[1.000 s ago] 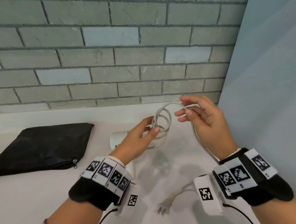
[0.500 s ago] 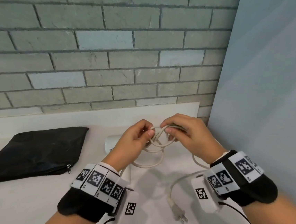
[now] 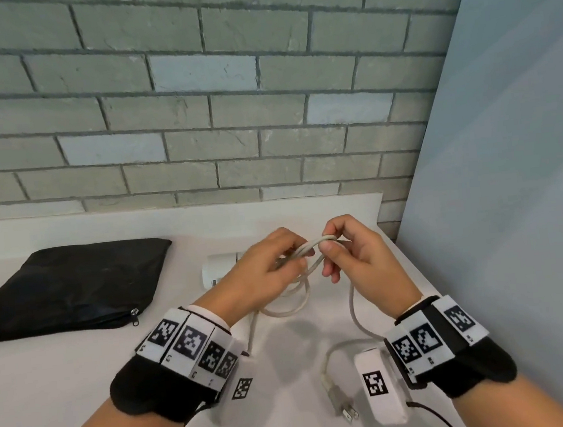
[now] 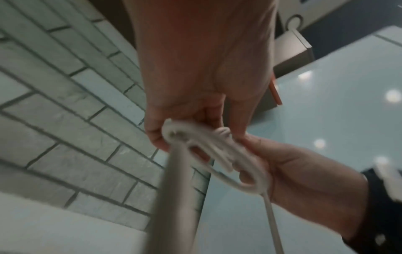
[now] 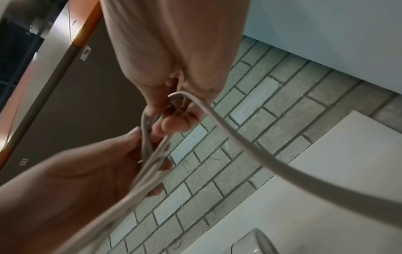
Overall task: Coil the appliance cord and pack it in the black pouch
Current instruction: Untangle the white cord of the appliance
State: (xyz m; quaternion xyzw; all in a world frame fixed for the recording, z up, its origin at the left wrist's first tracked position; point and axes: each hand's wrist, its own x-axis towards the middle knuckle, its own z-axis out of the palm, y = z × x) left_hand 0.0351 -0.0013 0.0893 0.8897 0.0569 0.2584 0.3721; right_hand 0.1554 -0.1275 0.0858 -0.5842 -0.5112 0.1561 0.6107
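Note:
A pale grey appliance cord (image 3: pixel 306 255) is gathered in several loops above the white table. My left hand (image 3: pixel 261 270) grips the left side of the loops, and my right hand (image 3: pixel 348 248) pinches their right end between thumb and index finger. In the left wrist view the loops (image 4: pixel 217 151) span both hands; in the right wrist view the cord (image 5: pixel 152 154) runs from one hand to the other. The free tail drops to the plug (image 3: pixel 341 405) lying on the table near my right wrist. The black pouch (image 3: pixel 74 288) lies flat at the left, its zipper pull (image 3: pixel 134 313) at the front.
A white cylindrical appliance (image 3: pixel 218 269) lies behind my left hand. A brick wall (image 3: pixel 195 118) backs the table (image 3: pixel 49 390) and a pale blue panel (image 3: pixel 511 191) closes the right side.
My hands have come together and lowered. The open round coil held up earlier is now squeezed into a flatter bundle between them, and the plug has slid closer to my right wrist.

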